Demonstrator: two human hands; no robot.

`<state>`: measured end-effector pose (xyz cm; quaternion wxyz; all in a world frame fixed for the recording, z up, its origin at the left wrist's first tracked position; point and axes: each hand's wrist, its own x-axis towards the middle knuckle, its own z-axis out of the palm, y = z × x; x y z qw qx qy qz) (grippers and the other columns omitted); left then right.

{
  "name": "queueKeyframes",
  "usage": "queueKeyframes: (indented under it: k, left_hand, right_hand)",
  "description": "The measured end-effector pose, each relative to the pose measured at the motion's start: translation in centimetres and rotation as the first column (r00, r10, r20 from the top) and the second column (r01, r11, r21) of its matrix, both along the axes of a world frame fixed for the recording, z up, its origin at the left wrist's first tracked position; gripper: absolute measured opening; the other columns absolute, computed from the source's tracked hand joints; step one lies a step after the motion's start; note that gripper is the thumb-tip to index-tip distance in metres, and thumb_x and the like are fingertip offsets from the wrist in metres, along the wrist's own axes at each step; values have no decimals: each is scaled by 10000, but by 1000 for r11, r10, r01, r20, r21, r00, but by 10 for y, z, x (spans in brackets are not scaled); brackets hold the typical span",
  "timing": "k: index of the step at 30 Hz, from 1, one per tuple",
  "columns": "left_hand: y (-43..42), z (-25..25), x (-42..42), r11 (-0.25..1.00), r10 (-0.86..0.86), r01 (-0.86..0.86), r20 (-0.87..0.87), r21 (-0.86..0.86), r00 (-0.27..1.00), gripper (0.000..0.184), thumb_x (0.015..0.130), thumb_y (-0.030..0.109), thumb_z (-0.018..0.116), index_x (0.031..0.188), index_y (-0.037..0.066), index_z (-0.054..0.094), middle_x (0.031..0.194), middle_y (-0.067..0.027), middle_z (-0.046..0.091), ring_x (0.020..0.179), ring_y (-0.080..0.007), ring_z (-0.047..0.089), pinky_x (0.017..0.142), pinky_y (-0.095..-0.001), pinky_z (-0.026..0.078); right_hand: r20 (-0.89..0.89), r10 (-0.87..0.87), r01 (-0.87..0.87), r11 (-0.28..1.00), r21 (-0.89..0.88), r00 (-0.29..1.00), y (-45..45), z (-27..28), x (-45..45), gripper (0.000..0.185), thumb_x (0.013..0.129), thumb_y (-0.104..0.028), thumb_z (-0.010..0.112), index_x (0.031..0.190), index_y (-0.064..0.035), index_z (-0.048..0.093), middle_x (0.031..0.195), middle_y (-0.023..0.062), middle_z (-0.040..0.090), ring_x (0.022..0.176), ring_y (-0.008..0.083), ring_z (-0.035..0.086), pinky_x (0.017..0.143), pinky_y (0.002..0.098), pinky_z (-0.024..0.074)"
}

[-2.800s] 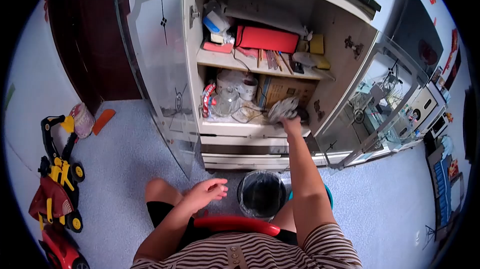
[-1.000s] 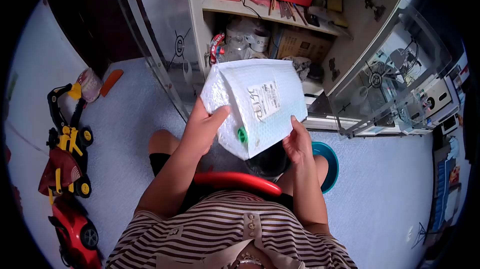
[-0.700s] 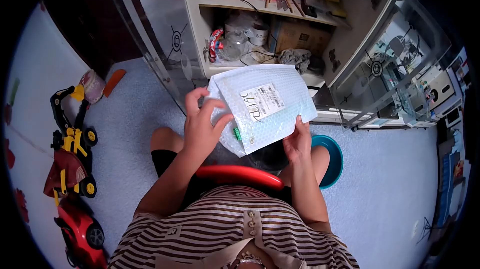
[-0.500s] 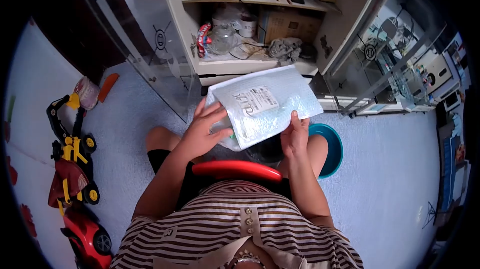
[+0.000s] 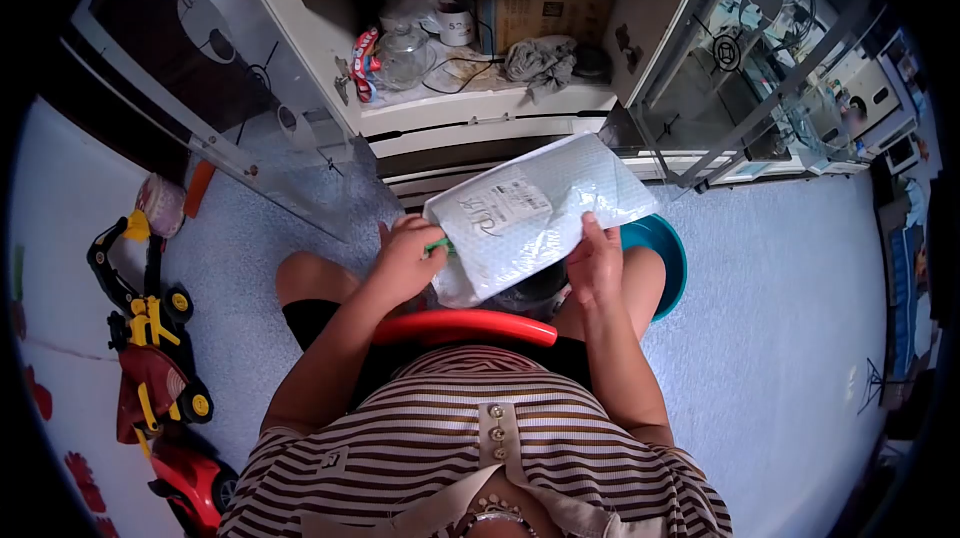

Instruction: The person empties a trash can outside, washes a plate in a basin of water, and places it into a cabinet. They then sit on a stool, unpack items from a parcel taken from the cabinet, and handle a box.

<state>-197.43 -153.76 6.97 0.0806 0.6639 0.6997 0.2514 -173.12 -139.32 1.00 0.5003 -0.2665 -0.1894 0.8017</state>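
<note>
A white bubble-wrap mailer [image 5: 540, 218] with a label and dark handwriting is held tilted above my lap. My right hand [image 5: 597, 263] pinches its lower right edge, thumb on top. At the mailer's open left end, my left hand [image 5: 408, 260] has its fingers closed on a small green item [image 5: 436, 245], most of which is hidden. Under the mailer, a dark bin [image 5: 530, 290] shows in part between my knees.
An open cabinet ahead has a lower shelf [image 5: 480, 78] with a glass jar [image 5: 405, 58], a mug [image 5: 455, 25], a cardboard box [image 5: 545, 13] and a crumpled grey cloth [image 5: 541, 63]. Glass doors stand open both sides. A teal basin [image 5: 665, 263] is at right, a toy digger [image 5: 150, 318] at left.
My right hand went from the cabinet to the mailer, which both hands then held. My left hand has since let go of the mailer's edge and closed on the green item. The view has tilted downward.
</note>
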Motion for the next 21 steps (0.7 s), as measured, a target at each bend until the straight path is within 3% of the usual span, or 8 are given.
queueKeyframes:
  k: [1,3,5,7,11,18,20,21]
  left_hand:
    - [-1,4,-2,1000,-1,1,0,-11,1000,222,869,52,530,1070,12,614,943,-129,621,883,-184,595,784,-301,452]
    - [-1,16,-9,973,210,-160,346,-168,914,220,898,61,472,1069,13,602,951,-126,624,837,-196,607,725,-324,460]
    - [0,29,-24,971,200,-144,323,-189,925,261,901,75,442,1099,9,598,962,-148,631,792,-261,647,719,-338,508]
    - [-1,29,-28,925,358,-90,765,-370,535,278,925,76,413,1138,-16,566,980,-139,634,831,-206,668,762,-304,534]
    - [4,30,-29,907,402,-75,796,-415,454,326,939,81,395,1221,-27,518,989,-137,624,841,-182,668,790,-286,547]
    - [13,44,-19,900,379,-9,774,-435,508,340,917,78,444,1240,-5,513,934,-95,620,799,-161,632,777,-291,522]
    - [14,43,-20,913,283,-24,590,-407,757,368,861,57,514,1228,26,513,1034,-122,591,874,-191,615,759,-302,500]
    - [12,41,-21,912,284,-24,590,-408,756,368,861,57,514,1228,26,513,1034,-122,591,874,-191,615,759,-302,500]
  right_hand:
    - [4,-56,56,998,-2,998,1,-1,4,294,930,-70,529,1220,-62,484,1154,77,594,1052,209,597,931,358,492]
    - [36,-145,145,989,12,989,7,2,24,282,909,-68,519,1179,7,491,1115,97,600,1034,213,599,928,356,483]
    - [193,-281,286,958,3,940,8,-14,40,279,899,-80,528,1160,14,503,1090,99,604,992,209,606,887,346,488]
    - [201,-281,293,956,-30,938,2,2,60,296,893,-84,526,1167,24,504,1087,97,603,982,208,598,876,341,477]
    - [109,-295,301,953,-44,949,4,-19,86,309,887,-41,516,1183,39,482,1154,112,563,1055,199,563,915,342,467]
    - [107,-296,304,951,-64,949,6,-35,93,353,919,-121,471,1243,21,474,1212,129,582,1138,255,561,992,396,446]
    - [88,-290,295,953,-62,953,9,-39,95,365,925,-137,461,1253,23,469,1224,133,575,1144,261,556,1000,403,438]
    - [68,-280,284,957,-59,958,9,-41,95,377,931,-153,451,1263,25,463,1237,137,569,1150,266,551,1008,410,429]
